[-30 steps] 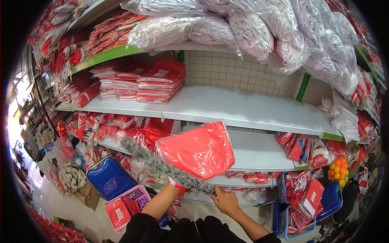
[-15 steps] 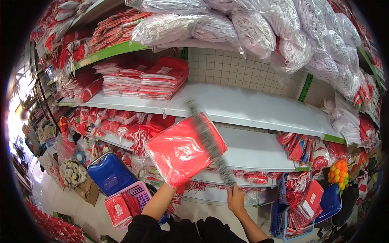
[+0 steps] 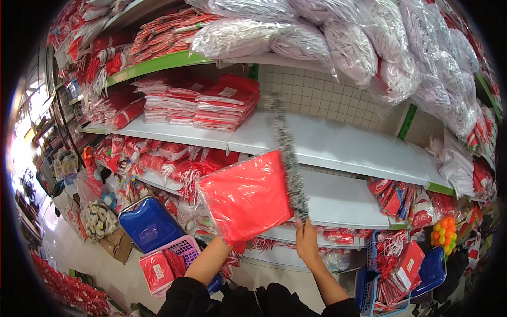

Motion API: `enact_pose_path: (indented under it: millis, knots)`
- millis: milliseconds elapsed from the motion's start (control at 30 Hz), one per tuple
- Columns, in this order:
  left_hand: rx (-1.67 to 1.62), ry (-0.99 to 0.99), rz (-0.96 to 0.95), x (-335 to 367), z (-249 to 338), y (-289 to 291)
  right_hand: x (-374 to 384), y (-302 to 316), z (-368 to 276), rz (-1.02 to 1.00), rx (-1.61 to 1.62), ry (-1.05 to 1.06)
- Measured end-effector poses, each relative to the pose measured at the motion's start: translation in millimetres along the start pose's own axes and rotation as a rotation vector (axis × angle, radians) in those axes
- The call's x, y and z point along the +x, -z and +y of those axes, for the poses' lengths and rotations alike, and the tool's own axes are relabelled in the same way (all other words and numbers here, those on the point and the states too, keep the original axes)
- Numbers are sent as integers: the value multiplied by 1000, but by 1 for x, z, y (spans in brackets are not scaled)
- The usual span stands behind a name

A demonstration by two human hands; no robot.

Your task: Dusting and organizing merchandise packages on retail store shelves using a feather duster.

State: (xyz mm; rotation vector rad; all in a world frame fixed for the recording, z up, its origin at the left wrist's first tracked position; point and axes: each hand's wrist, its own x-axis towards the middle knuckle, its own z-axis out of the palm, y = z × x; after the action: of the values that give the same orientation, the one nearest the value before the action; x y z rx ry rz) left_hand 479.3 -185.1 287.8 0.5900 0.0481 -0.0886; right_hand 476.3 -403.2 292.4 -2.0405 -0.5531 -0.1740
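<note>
Right hand [image 3: 306, 239] pinching near end of grey fuzzy duster [image 3: 288, 153]. Left hand [image 3: 224, 245] mostly hiding behind red wrapped packet [image 3: 245, 198]; cannot tell its grip. Packet hanging before shelves [image 3: 343, 198], duster running along right edge. Slick wrap could be causing slip; long duster could be knocking far-left red stack [image 3: 227, 104]. Pink basket [image 3: 186, 248], blue basket [image 3: 372, 290] crowding near sides.

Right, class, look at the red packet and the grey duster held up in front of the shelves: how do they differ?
The red packet is broad and flat; the grey duster is long and narrow.
The packet has shiny clear wrapping; the duster looks fuzzy and mottled.
The packet sits tilted; the duster points nearly upright, its lower end in the right hand.
Both are raised before the shelves.
</note>
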Motion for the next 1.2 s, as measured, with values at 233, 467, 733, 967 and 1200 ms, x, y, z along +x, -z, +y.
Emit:
enact_pose_path:
  millis: [233,467,733,967,1200]
  knots:
    - [-8,-1,-11,-1,18,1,-28,-18,-23,-349,-286,430]
    - [-28,13,-17,-3,36,4,-22,-29,-13,-184,-16,15]
    - [-49,32,-35,-20,43,22,41,16,-4,-6,-449,127]
    - [-58,38,-40,-25,60,25,171,45,-43,398,-467,173]
    - [-51,48,-40,-36,87,45,209,12,-58,391,-888,253]
